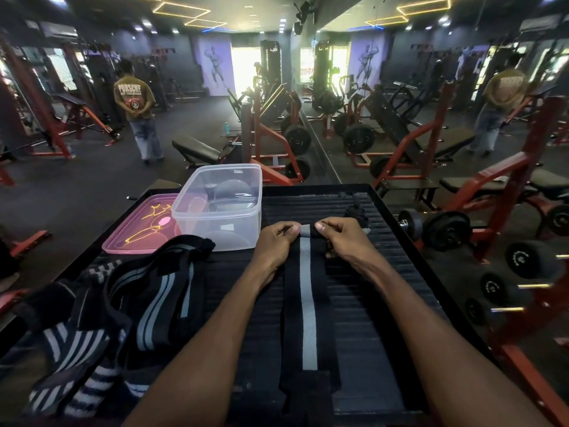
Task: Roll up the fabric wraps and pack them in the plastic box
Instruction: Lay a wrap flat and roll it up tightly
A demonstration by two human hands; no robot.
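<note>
A black fabric wrap with a grey centre stripe [308, 306] lies stretched towards me on the black ribbed tray [385, 291]. My left hand [275, 241] and my right hand [341, 238] pinch its far end, which is curled into a small roll between them. A clear plastic box [217, 208] stands open just left of my left hand, with nothing inside it. A heap of loose black wraps with grey and white stripes [123, 303] lies at the near left. Another small rolled wrap [355, 212] rests behind my right hand.
The box's pink lid [138, 226] lies flat to the left of the box. Dumbbells on a red rack [446, 229] stand right of the tray. Benches and weight machines fill the gym floor beyond, and a person [138, 115] stands at the far left.
</note>
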